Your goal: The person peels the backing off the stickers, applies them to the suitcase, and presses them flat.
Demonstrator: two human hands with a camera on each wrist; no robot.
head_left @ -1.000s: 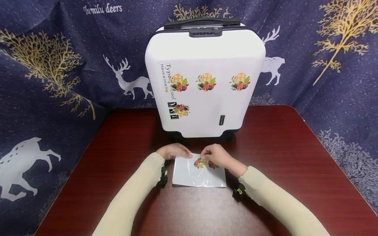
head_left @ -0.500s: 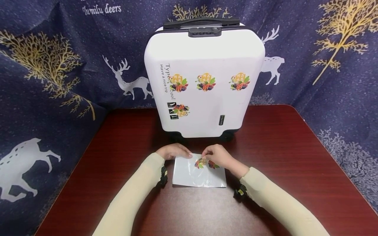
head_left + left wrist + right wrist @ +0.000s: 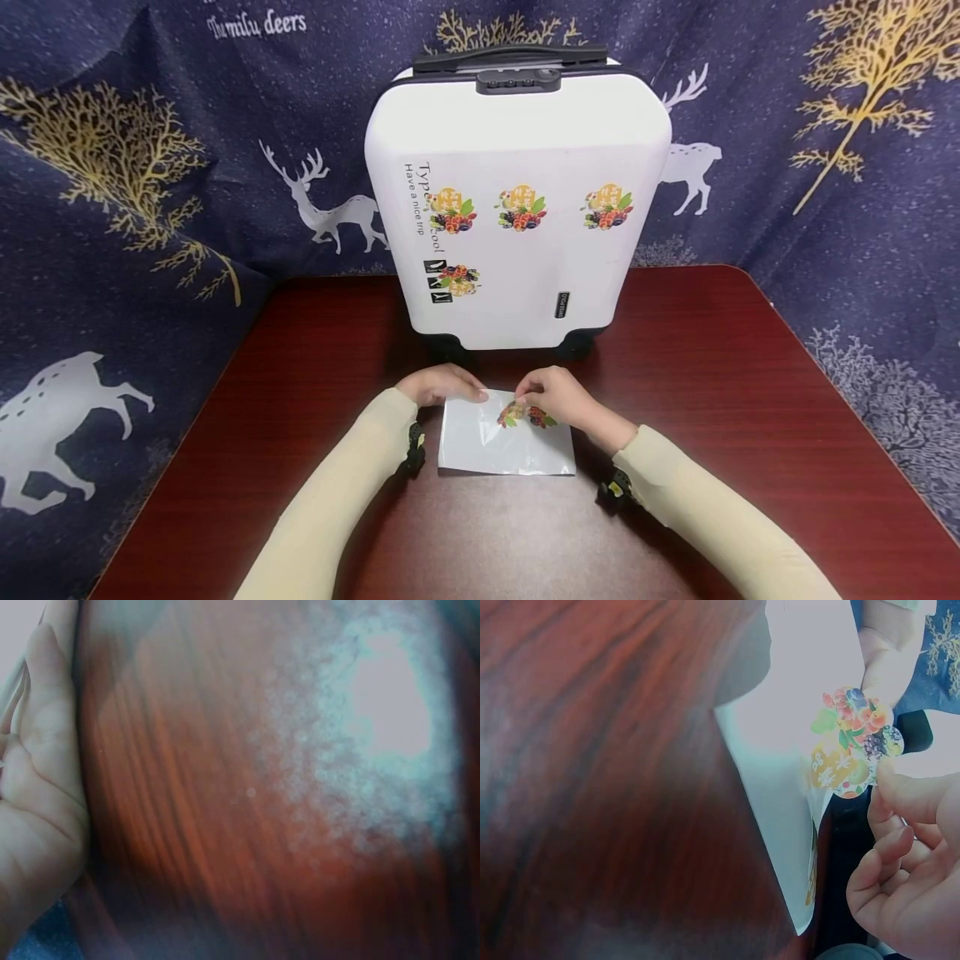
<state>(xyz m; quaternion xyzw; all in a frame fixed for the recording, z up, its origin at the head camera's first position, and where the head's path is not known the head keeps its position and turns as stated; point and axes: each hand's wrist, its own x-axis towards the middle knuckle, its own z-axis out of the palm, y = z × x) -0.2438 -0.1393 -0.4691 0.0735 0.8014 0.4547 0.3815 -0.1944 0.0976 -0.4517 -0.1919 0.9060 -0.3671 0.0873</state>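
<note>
A glossy white sticker sheet [image 3: 480, 450] lies in front of the suitcase. My left hand [image 3: 444, 383] grips its far left corner, thumb on top; in the left wrist view only the edge of that hand shows at the far left. Between thumb and forefinger, my right hand [image 3: 557, 395] pinches a fruit sticker [image 3: 847, 742] by its edge. That sticker stands lifted over the sheet in the right wrist view. Beside it, a second fruit sticker [image 3: 538, 418] shows on the sheet, partly covered by the right hand.
A white suitcase [image 3: 517, 275] stands upright behind the hands, with several fruit stickers on its front, one of them upside down [image 3: 459, 282]. The dark red table [image 3: 697, 367] bears everything. Behind hangs a blue cloth [image 3: 315, 100] printed with deer and trees.
My right hand has shifted slightly to the right, taking the pinched fruit sticker along. The left hand and the sheet have stayed in place.
</note>
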